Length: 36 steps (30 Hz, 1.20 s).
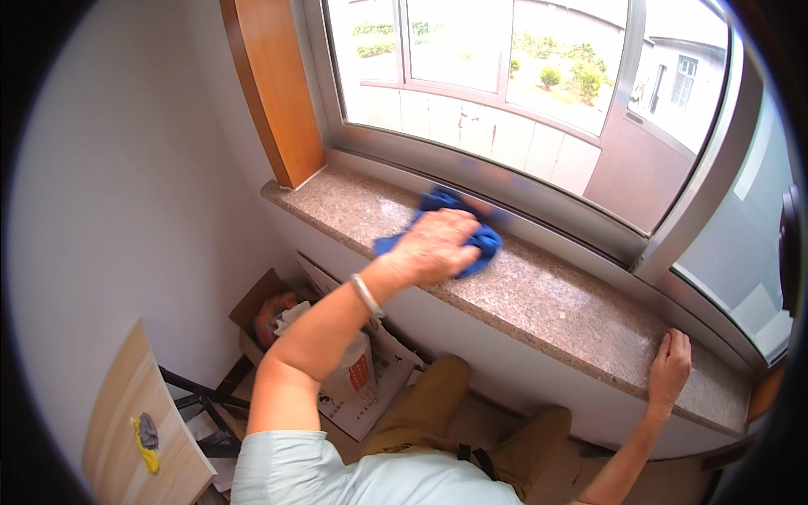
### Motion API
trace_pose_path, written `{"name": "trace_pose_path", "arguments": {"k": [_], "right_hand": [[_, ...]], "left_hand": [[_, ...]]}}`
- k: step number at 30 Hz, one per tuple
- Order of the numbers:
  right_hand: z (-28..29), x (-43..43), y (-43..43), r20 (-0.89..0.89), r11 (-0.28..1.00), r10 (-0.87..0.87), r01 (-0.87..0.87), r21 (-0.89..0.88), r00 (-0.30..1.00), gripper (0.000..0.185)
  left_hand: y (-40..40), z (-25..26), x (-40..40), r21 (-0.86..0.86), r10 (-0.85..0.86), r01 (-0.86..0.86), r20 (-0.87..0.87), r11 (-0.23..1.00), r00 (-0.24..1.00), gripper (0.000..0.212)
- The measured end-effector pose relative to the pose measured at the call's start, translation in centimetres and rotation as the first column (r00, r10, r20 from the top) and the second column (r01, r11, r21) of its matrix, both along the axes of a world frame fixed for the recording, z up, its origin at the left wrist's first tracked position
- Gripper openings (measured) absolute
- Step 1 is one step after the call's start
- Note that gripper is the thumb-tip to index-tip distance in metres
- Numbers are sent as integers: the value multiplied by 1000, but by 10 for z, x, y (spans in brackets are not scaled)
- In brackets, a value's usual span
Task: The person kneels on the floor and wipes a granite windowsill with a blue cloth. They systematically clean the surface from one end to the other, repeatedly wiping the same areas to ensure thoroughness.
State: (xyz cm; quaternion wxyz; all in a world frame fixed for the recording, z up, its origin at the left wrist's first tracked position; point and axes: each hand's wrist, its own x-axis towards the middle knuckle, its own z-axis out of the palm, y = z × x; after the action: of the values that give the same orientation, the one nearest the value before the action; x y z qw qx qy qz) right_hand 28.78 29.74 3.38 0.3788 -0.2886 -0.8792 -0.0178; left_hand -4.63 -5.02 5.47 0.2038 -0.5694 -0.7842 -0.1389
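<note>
My left hand (435, 246) presses a crumpled blue cloth (483, 243) onto the speckled stone windowsill (549, 303). The fingers are slightly blurred, and a light bangle (367, 295) circles that wrist. Toward the sill's right end, my right hand (671, 369) rests with its fingers curled on the stone surface. No object shows in it, though its palm side is hidden. Directly behind the cloth runs the metal frame (505, 180) of the window.
An orange-brown wooden post (278, 95) stands at the sill's left end. Below are a cardboard box (252, 309) with things in it and a white bag (353, 372). At lower left, a wooden tabletop (139, 410) carries a yellow and grey cloth item (147, 442).
</note>
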Motion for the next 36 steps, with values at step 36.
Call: {"name": "trace_pose_path", "arguments": {"k": [36], "right_hand": [[12,-8,-9,36,994,16,-20,105,999,11]], "left_hand": [[10,-99,82,702,378,-195,-113,685,919,50]]}}
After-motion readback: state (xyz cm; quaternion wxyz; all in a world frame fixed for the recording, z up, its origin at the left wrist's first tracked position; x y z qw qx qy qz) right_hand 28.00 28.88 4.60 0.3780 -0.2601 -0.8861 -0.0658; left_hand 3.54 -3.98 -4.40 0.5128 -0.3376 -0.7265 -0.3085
